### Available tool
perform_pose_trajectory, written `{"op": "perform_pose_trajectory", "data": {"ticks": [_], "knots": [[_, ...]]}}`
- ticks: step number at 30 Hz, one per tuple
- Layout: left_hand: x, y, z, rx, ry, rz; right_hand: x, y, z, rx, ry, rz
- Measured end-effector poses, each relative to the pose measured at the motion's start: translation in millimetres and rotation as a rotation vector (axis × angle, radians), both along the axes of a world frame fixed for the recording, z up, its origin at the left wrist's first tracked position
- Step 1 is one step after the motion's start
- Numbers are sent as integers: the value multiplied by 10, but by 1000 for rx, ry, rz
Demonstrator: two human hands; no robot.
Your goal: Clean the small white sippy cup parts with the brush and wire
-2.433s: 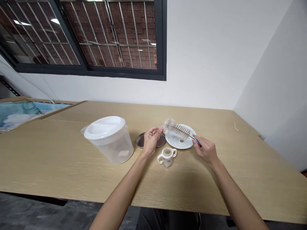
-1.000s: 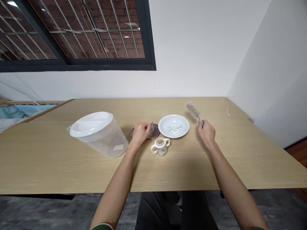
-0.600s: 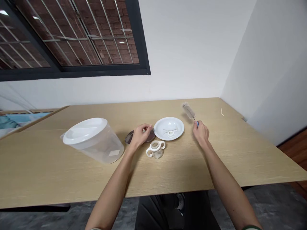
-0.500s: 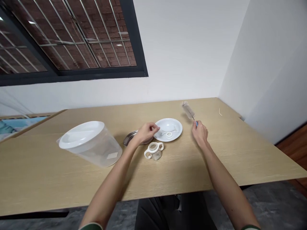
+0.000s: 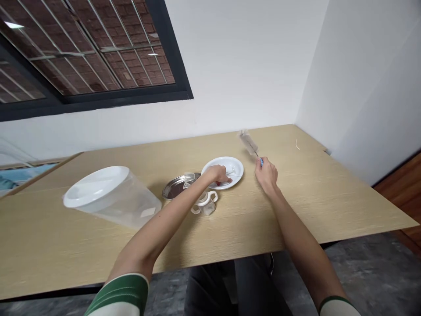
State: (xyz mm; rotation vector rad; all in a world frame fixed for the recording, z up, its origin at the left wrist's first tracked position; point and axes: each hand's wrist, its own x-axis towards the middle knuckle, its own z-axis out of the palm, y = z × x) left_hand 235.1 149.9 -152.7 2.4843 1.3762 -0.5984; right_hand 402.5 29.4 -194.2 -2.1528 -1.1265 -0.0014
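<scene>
My right hand (image 5: 267, 173) is closed around the blue handle of a bottle brush (image 5: 249, 142), its pale bristle head pointing up and away above the table. My left hand (image 5: 219, 174) is over the white plate (image 5: 239, 173), fingers curled down onto it; whatever they hold is hidden. Some thin, pale pieces lie on the plate by the fingers. Below my left wrist stands a small clear cup (image 5: 208, 208) with two white handles, partly covered by the forearm. A round steel tray (image 5: 171, 188) with clear pieces at its right side sits left of the plate.
A large translucent pitcher with a white lid (image 5: 98, 186) stands at the left of the wooden table (image 5: 250, 232). A thin white strip (image 5: 297, 145) lies at the far right. Behind the table are a wall and a barred window (image 5: 108, 48).
My left hand has moved right and down onto the plate, covering the white ring seen there before. My right hand still holds the bottle brush. The view has shifted slightly.
</scene>
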Motion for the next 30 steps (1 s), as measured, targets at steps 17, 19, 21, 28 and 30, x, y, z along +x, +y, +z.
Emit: {"op": "perform_pose_trajectory", "data": {"ticks": [17,19,21,28,30], "knots": [[-1258,-132,92,-280,-1449,216,-125,-83,10,265,-52,341],[-1337,-133,-96,-267,-1588,286,-169,-120,19,364,-78,434],[-1357,-123,-228,-247,-1677,328,-212,-152,27,449,-112,486],[-1317,-218,-344,-254,-1845,386,-290,-171,-3,487,-414,663],[-1316,-247,-342,-262,-1869,391,-271,-160,-16,459,-476,589]]}}
